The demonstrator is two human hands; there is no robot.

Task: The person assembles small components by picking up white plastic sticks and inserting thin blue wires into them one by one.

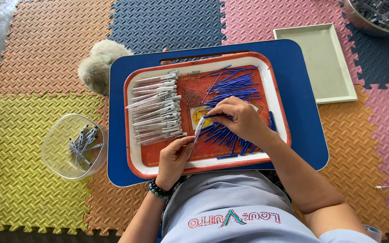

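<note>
Head view. Left hand (173, 158): grip closing on the lower end of a white pen barrel (198, 130), held over the red tray (133, 155). Right hand (239, 118): fingertips pinching a blue refill (214, 116) at the barrel's top end. Blue refills (235, 85) lying heaped on the tray's right; white pens (156, 110) lying stacked on its left. Tray sitting on a blue lap table (307, 135). Clear bowl (55, 157) of pen parts resting on the foam floor mat (23, 189).

Head view, steeply down, close overhead
</note>
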